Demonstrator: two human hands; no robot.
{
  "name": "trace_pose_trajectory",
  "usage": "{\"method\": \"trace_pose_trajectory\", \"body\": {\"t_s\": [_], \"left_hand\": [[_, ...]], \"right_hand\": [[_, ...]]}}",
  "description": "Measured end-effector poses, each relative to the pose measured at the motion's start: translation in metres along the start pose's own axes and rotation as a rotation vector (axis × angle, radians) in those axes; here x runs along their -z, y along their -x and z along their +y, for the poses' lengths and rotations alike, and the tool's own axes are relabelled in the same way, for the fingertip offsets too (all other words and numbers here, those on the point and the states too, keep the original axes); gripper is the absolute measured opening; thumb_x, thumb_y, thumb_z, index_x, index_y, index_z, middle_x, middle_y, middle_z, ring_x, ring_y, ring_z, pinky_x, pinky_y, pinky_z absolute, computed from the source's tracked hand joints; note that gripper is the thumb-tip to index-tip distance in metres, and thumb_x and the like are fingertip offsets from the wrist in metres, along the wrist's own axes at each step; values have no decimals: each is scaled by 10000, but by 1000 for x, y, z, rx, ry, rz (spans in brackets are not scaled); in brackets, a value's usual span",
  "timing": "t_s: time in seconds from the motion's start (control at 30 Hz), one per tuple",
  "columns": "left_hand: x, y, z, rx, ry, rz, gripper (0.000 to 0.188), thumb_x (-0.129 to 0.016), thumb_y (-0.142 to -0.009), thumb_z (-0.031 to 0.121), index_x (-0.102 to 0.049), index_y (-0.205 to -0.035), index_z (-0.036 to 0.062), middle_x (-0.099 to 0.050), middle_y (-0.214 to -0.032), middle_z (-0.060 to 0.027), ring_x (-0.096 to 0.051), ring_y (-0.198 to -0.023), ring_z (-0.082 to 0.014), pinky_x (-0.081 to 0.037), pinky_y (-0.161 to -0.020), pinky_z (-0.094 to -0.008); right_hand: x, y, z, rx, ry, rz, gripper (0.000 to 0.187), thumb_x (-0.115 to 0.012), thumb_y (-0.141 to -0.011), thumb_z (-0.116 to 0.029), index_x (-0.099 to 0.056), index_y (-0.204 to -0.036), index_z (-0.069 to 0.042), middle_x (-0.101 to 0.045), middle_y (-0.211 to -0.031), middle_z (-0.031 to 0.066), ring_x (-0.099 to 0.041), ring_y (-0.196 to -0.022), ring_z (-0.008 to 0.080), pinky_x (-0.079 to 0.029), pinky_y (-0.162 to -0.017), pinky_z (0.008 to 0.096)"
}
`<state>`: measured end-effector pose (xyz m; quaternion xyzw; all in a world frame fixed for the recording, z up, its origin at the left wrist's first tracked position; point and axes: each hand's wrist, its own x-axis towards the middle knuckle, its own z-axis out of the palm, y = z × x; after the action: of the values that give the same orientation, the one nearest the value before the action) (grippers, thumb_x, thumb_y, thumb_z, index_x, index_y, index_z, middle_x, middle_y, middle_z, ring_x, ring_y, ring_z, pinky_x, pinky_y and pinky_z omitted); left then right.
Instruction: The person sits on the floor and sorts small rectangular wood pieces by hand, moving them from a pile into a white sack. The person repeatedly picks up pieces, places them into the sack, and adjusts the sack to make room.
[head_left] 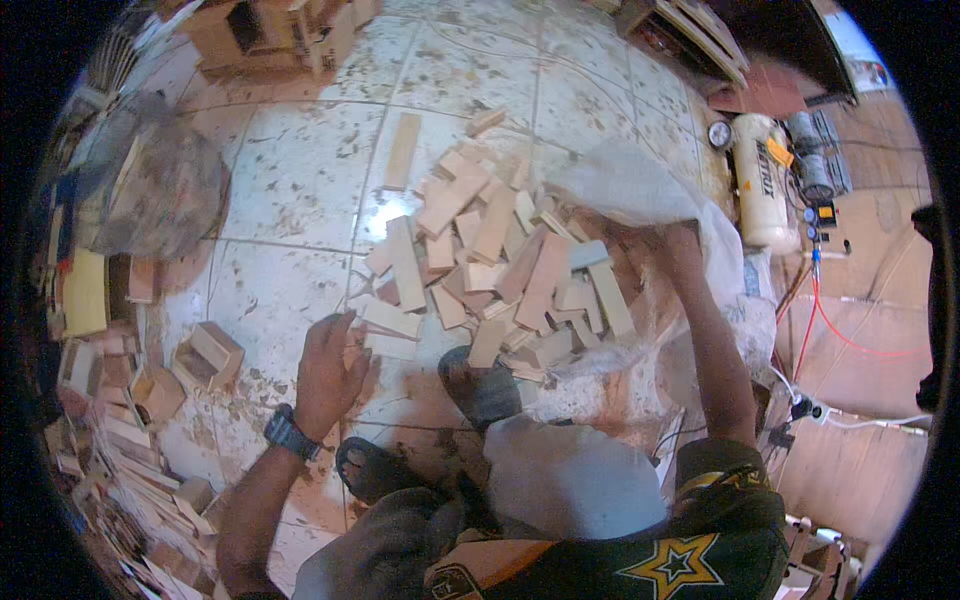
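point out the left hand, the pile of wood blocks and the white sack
left hand (328, 368), head view, on the back of the hand
pile of wood blocks (495, 262), head view, on a block near the pile's middle
white sack (625, 182), head view, on its upper fold

Dark wristwatch (291, 432), grey trousers (570, 478), dark sandals (372, 468), star-printed shirt (680, 555).

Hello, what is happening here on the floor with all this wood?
A person crouches on a tiled floor over a pile of small wooden blocks. The left hand rests at the pile's near edge, touching blocks. The right hand grips the rim of a white sack lying beside the pile.
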<state>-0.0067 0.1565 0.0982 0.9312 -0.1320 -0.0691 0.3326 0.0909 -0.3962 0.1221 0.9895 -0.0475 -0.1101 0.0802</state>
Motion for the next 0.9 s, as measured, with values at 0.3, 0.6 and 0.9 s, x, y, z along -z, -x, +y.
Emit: {"method": "trace_pose_trajectory", "body": {"t_s": [0.3,0.6,0.9], "left_hand": [[-98,-161,142,-651,159,-278,308,-545,-828,138,-594,-1102,7,-608,-1077,-187,-564,-1042,-358,-453,-920,-451],[-225,-268,210,-550,416,-416,341,-445,-849,94,-585,-1157,47,-623,-1128,-227,-592,-1048,-398,-479,-897,-477],[-228,-353,215,-792,504,49,412,-570,-768,31,-479,-1170,11,-609,-1115,-213,-590,-1028,-394,-477,-885,-461]], "right_hand": [[-4,26,12,41,-56,181,464,-579,-883,-317,-599,-1129,75,-620,-1156,237,-588,-1088,370,-459,-942,423],[-78,-11,67,-145,-141,-35,535,-578,-902,-318,-426,-1321,-23,-402,-1365,159,-374,-1266,244,-306,-1068,354],[-58,-97,67,-344,-933,-91,439,-537,-936,-375,-575,-1162,0,-625,-1056,132,-595,-966,234,-470,-845,399]]}}
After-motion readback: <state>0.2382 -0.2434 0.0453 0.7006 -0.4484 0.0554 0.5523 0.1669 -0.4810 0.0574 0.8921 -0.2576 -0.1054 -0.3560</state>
